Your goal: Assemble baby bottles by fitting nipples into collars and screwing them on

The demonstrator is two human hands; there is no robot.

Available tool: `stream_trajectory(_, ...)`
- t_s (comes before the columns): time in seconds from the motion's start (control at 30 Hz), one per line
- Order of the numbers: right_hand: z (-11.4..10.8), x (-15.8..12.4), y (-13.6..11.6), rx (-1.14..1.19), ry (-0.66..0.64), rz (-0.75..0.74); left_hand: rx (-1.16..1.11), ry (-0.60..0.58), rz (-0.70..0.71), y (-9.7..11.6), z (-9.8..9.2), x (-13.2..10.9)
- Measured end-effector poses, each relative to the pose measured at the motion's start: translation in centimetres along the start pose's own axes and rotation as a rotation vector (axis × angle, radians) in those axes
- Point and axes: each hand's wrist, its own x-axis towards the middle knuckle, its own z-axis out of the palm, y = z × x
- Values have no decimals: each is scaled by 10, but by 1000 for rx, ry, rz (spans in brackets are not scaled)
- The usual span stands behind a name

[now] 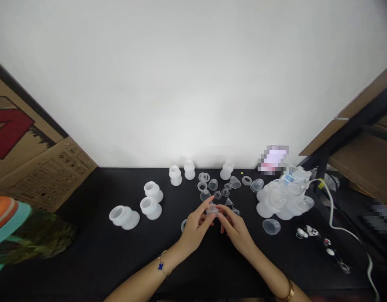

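My left hand and my right hand meet over the front middle of the black table. Between their fingertips is a translucent bottle nipple, which seems to sit in a clear ring. Both hands are closed on it, and the fingers cover part of it. Just beyond lie loose translucent rings, clear dome caps and more nipples. Another ring is partly hidden by my left hand. Several white bottles without tops stand or lie to the left and at the back.
At right, several white bottles with clear domes are grouped near a clear cap. A white cable and a beaded string lie beyond. Cardboard boxes and a large jar occupy the left side; a white wall closes the back.
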Motion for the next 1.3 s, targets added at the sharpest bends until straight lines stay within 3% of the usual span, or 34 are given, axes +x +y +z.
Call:
stream_trajectory(0.17,0,3,5,66,18,43,5,66,47,-1,1,0)
stream_trajectory(0.43,-1,6,7,76,93,49,101,27,130,-7,3,-1)
stream_trajectory(0.8,-3,1,1,-92,197,-207,225,55,140,-7,3,0)
stream_trajectory(1.0,-2,1,0,-117,221,-215,260,30,162,-5,2,-1)
stream_trajectory(1.2,-2,0,0,-94,304,-171,357,86,155,-6,3,-1)
stream_trajectory(1.3,-4,0,-3,-65,270,-198,338,76,158,-6,4,-1)
